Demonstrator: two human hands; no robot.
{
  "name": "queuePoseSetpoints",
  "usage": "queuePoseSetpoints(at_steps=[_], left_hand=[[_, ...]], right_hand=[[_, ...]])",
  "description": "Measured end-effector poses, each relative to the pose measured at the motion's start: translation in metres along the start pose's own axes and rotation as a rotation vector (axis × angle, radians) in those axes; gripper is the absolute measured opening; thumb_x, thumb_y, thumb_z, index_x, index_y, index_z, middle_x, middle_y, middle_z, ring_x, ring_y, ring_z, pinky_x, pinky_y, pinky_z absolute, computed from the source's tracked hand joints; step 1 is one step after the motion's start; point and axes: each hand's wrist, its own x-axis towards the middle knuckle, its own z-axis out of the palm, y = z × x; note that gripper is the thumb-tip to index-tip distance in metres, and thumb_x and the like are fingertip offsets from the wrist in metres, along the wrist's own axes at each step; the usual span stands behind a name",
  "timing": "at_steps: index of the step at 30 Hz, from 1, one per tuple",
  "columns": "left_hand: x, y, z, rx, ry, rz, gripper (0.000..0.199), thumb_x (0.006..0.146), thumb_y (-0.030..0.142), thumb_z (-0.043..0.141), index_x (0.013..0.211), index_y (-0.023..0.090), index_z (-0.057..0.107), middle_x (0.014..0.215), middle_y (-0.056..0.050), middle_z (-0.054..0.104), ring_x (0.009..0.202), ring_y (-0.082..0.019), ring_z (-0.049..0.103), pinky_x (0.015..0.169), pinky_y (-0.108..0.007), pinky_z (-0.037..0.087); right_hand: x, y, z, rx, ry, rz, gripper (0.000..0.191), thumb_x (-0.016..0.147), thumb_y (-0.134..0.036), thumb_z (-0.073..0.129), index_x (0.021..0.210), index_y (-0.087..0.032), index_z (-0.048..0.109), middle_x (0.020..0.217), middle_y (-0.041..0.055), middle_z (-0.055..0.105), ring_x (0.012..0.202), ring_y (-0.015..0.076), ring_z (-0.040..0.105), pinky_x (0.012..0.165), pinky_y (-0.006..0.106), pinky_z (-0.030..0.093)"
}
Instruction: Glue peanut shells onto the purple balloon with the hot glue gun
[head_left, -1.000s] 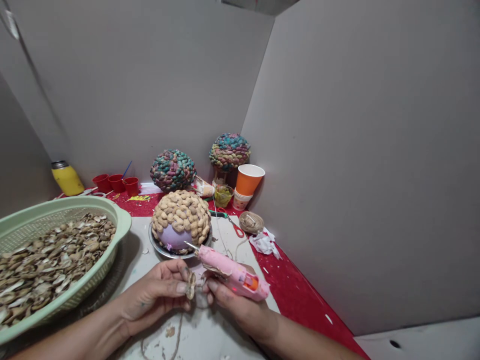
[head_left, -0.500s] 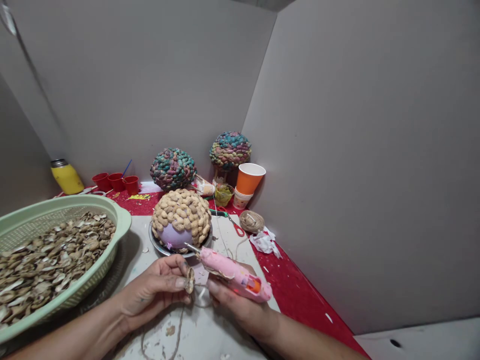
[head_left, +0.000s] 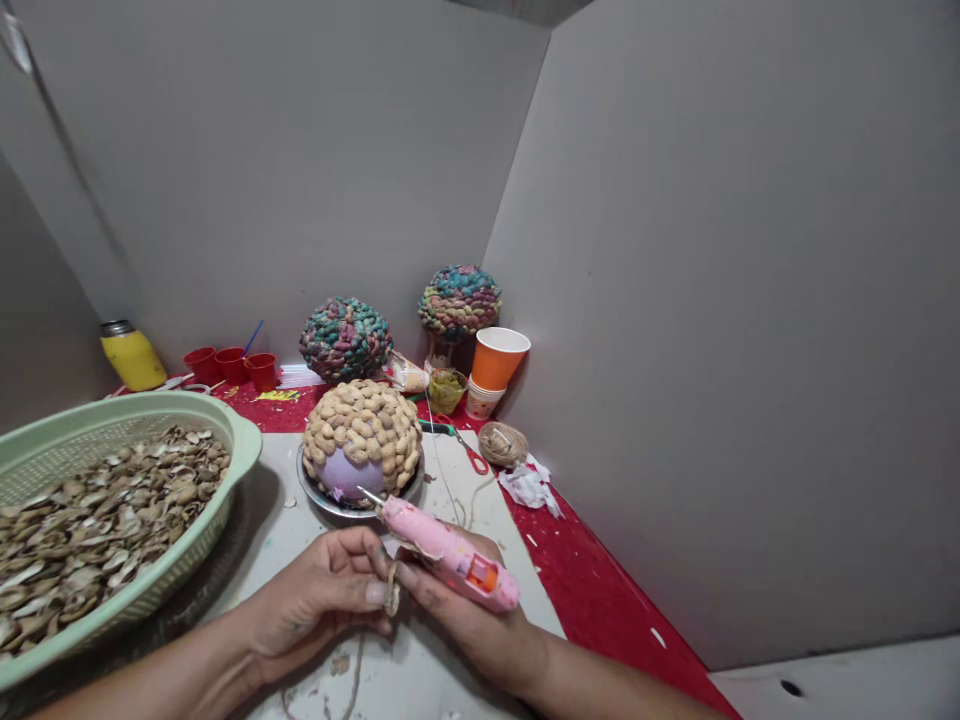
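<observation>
the handle and trigger of the pink glue gun [head_left: 450, 550] are concealed by the right hand [head_left: 472, 605]; most fingers of that hand are also out of sight. the nozzle overlaps the near side of the peanut-covered ball [head_left: 364, 430] in this view, at the bare lilac patch; contact between the two cannot be determined. the base of the ball is concealed inside the metal bowl [head_left: 330, 508], and the gun covers part of the bowl rim. the green basket [head_left: 249, 440] is cut off at the left edge. both forearms [head_left: 180, 660] are cut off at the lower edge. the string [head_left: 355, 670] passes out of sight beneath the hands.

the left hand [head_left: 322, 595] pinches one shell [head_left: 391, 590] between thumb and forefinger. the shell is seen nearly edge-on, so its hollow is hard to make out. it projects from the right side of the left grip, just beside the right thumb; whether the thumb touches it cannot be told. the right grip is wrapped around the gun, nozzle directed forward and to the left.

the ball rests in the bowl on the table [head_left: 600, 600], ahead of both hands. the basket of loose shells [head_left: 112, 530] stands left of the left hand.
</observation>
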Motion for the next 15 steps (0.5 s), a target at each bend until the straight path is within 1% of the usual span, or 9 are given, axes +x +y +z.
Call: queuePoseSetpoints(at_steps=[4, 7, 12, 15], left_hand=[[0.0008, -0.0005, 0.0015, -0.008, 0.015, -0.001, 0.026, 0.063, 0.020, 0.086, 0.077, 0.013, 0.066, 0.071, -0.003, 0.066, 0.064, -0.011, 0.059, 0.067, -0.028, 0.050], [0.0013, -0.0005, 0.0010, -0.026, 0.031, -0.009, 0.025, 0.064, 0.022, 0.086, 0.076, 0.013, 0.066, 0.068, -0.002, 0.065, 0.061, -0.011, 0.059, 0.064, -0.025, 0.049], [0.0019, -0.0020, -0.0005, -0.018, 0.018, -0.016, 0.025, 0.065, 0.023, 0.086, 0.078, 0.013, 0.066, 0.069, -0.003, 0.066, 0.061, -0.011, 0.061, 0.065, -0.026, 0.049], [0.0030, -0.0017, -0.0006, -0.014, 0.015, -0.014, 0.027, 0.064, 0.023, 0.086, 0.080, 0.013, 0.067, 0.069, -0.003, 0.066, 0.060, -0.011, 0.060, 0.063, -0.025, 0.049]], right_hand=[[0.0009, -0.0004, -0.0011, 0.008, -0.024, -0.005, 0.026, 0.089, -0.035, 0.065, 0.077, -0.017, 0.051, 0.063, -0.0039, 0.041, 0.055, 0.0097, 0.034, 0.051, 0.019, 0.037], [0.0007, -0.0007, -0.0016, 0.001, -0.021, -0.009, 0.026, 0.089, -0.033, 0.065, 0.075, -0.017, 0.050, 0.063, -0.0040, 0.041, 0.055, 0.0096, 0.034, 0.051, 0.020, 0.035], [-0.0013, 0.0040, -0.0022, -0.063, 0.010, 0.005, 0.026, 0.087, -0.035, 0.066, 0.075, -0.016, 0.053, 0.065, -0.0021, 0.048, 0.056, 0.0110, 0.042, 0.053, 0.021, 0.040], [-0.0019, 0.0052, -0.0028, -0.077, 0.007, 0.019, 0.026, 0.087, -0.039, 0.067, 0.080, -0.015, 0.057, 0.067, -0.0007, 0.051, 0.058, 0.0122, 0.045, 0.055, 0.022, 0.042]])
